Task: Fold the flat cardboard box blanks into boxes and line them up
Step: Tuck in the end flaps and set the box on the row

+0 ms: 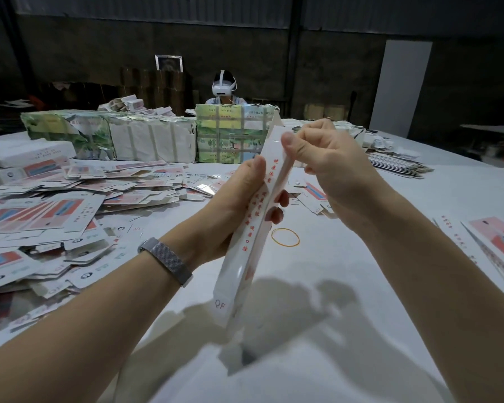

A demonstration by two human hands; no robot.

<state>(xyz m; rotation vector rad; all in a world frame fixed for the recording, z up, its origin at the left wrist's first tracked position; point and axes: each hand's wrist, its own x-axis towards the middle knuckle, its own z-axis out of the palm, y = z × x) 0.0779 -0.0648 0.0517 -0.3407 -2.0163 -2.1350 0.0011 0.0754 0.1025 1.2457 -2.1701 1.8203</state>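
- A loose heap of flat box blanks (pixel 50 210), white with pink and blue print, covers the left side of the white table (pixel 346 274), from the near edge back toward the middle.
- Behind the heap, at the far left and centre, wrapped bundles (pixel 146 141) stand in a row; one with green and yellow print (pixel 230 135) is the tallest.
- A person wearing a white headset (pixel 224 87) sits beyond the bundles, at the far side.
- The left hand (pixel 239 199), with a mesh metal wristband (pixel 166 260) on its wrist, grips the middle of a long, narrow white box blank (pixel 253 228) with red lettering: thumb on the left face, fingertips curled round the right edge.
- The blank is held off the table, tilted, its top end far and its lower end near.
- A yellow rubber band (pixel 285 237) lies on the table just right of the blank.
- The right hand (pixel 326 167) pinches the blank's upper part, thumb on the front.
- At the near right lie more flat blanks (pixel 495 242); a low stack of flat sheets (pixel 399 164) rests at the far right.
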